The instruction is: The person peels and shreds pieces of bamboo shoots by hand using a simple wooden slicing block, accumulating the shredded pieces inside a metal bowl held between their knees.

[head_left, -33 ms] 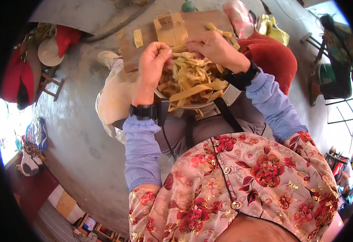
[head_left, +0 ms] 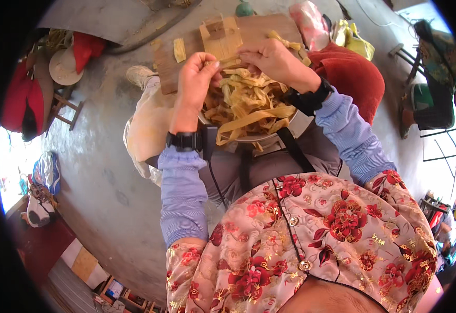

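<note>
My left hand (head_left: 195, 86) and my right hand (head_left: 272, 60) are raised above the near side of a wooden board. A thin, pale yellow strip (head_left: 230, 62) stretches between their pinched fingertips. Just below, a round metal basin (head_left: 246, 139) rests at my lap, heaped with tangled yellow-brown strips (head_left: 248, 96) that look like dried husk or leaf. One long strip curves over the basin's near rim. I cannot tell exactly what the strips are.
The wooden board (head_left: 262, 28) bears a clear plastic box (head_left: 221, 36) and a small yellow piece (head_left: 179, 50). A red cushion-like thing (head_left: 350, 78), a pink-white bag (head_left: 309, 23) and a yellow bag (head_left: 358, 41) lie to the right. A person (head_left: 441, 62) sits at far right.
Both hands have shifted very slightly away from me, with the strip still between them. Nothing else has visibly moved.
</note>
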{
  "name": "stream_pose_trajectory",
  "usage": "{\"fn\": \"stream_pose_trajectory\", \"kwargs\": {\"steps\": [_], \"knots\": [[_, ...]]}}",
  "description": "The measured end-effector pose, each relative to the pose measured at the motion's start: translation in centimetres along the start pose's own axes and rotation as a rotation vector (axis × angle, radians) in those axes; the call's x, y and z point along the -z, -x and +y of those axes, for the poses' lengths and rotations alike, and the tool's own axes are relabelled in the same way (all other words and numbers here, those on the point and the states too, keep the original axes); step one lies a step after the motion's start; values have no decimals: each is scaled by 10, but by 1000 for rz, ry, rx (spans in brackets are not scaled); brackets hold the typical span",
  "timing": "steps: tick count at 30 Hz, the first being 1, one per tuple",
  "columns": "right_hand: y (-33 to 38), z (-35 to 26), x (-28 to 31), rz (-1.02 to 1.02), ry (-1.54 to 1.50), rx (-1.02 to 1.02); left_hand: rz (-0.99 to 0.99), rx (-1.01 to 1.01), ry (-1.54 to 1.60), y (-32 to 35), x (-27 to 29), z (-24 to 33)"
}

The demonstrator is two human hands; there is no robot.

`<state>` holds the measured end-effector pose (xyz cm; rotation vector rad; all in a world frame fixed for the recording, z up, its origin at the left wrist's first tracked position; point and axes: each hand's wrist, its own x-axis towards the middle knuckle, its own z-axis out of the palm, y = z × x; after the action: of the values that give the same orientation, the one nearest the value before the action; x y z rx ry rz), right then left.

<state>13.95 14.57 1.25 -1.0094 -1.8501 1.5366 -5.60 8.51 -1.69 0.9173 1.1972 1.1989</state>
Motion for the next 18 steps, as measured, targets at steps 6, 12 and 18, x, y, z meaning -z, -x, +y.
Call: {"fn": "stream_pose_trajectory", "kwargs": {"steps": [6, 12, 18], "knots": [[-22, -8, -3, 96, 149, -31, 82, 104, -19, -22, 10, 3], [-25, 3, -6, 165, 202, 100, 100, 101, -74, -23, 11, 2], [-27, 1, -1, 206, 360, 222, 110, 91, -219, -25, 1, 13]]}}
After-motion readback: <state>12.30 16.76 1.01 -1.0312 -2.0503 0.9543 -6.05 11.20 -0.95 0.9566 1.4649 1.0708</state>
